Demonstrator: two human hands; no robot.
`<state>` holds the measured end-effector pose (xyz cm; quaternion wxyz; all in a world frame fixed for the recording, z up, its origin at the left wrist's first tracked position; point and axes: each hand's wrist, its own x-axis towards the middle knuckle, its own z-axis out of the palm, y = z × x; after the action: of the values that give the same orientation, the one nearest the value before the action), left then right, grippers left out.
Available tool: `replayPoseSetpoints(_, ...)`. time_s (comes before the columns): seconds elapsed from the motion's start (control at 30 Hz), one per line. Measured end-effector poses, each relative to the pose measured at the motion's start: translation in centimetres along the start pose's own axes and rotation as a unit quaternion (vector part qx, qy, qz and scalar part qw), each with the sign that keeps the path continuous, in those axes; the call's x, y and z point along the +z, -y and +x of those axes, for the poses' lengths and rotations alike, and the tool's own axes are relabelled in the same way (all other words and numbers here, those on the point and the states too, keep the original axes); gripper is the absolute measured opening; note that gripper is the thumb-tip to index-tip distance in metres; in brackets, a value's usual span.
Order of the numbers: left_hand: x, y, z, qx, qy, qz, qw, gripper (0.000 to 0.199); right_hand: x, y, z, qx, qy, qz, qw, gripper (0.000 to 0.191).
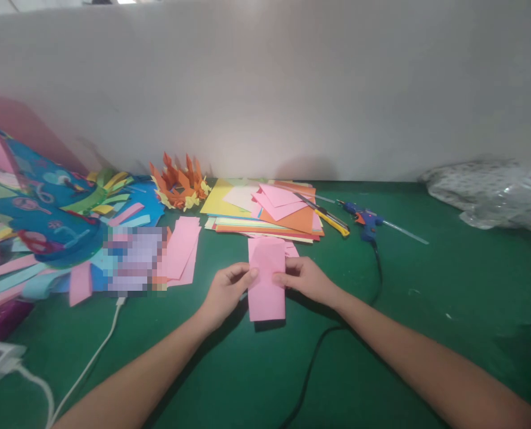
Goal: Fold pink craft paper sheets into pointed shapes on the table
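Note:
A pink paper rectangle (267,301), which looks folded, is held upright a little above the green table. My left hand (230,287) pinches its left edge, thumb in front and fingers behind. On the opposite edge my right hand (307,280) grips the same paper, its thumb flat on the front face. Part of another pink piece (292,250) shows behind it on the table. To the left lie several pink paper strips (183,253). Just beyond the hands is a stack of coloured paper (229,199), with a yellow utility knife (330,220) resting on its right side.
A blue glue gun (369,223) lies at the right, its black cord (314,357) running under my right forearm. An orange paper crown (180,185) stands at the back. Blue party hats (59,226), paper strips and a white cable (99,351) crowd the left. Clear plastic (506,202) sits far right.

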<state>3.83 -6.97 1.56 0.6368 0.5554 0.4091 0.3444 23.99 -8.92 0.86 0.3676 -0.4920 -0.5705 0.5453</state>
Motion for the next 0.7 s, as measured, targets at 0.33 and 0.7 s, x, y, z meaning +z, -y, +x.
replayPoseSetpoints(0.33,-0.28,0.40,0.23,0.049,-0.048,0.022,0.997,0.026,0.15,0.48,0.15,0.037,0.012,0.029,0.999,0.041)
replayPoseSetpoints(0.7,0.43,0.43,-0.20,-0.014,0.074,-0.028,0.997,0.042,0.03,0.32,-0.05,0.027,0.046,0.021,0.998,0.037)
